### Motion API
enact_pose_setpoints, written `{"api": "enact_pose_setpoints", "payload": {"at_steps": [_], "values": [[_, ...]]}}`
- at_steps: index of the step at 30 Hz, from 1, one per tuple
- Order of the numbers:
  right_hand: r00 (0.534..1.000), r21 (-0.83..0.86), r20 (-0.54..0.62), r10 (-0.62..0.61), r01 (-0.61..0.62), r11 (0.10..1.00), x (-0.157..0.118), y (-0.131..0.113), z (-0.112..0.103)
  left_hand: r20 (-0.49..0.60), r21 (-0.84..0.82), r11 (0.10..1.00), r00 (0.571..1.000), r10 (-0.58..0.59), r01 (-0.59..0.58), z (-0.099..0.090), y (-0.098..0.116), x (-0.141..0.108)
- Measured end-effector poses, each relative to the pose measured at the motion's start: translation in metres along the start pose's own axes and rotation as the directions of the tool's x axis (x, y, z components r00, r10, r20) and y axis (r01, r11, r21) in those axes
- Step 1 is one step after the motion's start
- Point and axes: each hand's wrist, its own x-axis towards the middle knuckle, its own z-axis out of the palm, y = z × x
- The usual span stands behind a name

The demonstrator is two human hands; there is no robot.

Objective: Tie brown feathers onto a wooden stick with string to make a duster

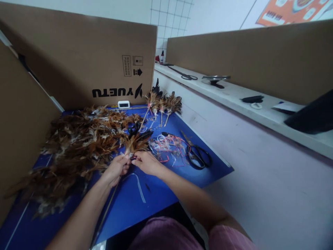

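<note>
A feather duster (135, 143) with brown and black feathers points away from me, its thin stick (108, 205) running back toward my body. My left hand (117, 169) is closed around the stick just below the feathers. At the feather base, my right hand (146, 162) has its fingers pinched together; what is between them is too small to make out, though a bit of red shows there. A clear plastic strip (140, 189) trails from beside my left hand onto the blue table (156, 189). Loose brown feathers (88, 139) lie heaped left of the duster.
Black-handled scissors (195, 157) lie at the right beside red and white string scraps (168, 144). Several small feather bundles on sticks (162, 104) rest at the back near a white display device (124, 104). Cardboard (78, 52) walls the back and left; a ledge (234, 95) runs along the right.
</note>
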Motion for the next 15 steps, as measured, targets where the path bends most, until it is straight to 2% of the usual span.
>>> {"api": "enact_pose_setpoints", "payload": {"at_steps": [6,10,15], "values": [[0.968,0.149,-0.232,0.101,-0.067,0.987,0.009,0.003,0.011,-0.013,0.041,0.998,0.999,0.043,-0.043,0.000,-0.001,0.000],[0.952,0.229,-0.264,0.158,-0.097,0.969,0.010,0.006,0.016,-0.021,0.096,0.994,0.998,0.061,-0.059,0.002,-0.001,-0.002],[0.947,0.305,-0.280,0.160,-0.070,0.950,0.010,0.007,0.017,-0.050,0.240,0.965,0.992,0.117,-0.102,0.002,-0.008,0.001]]}}
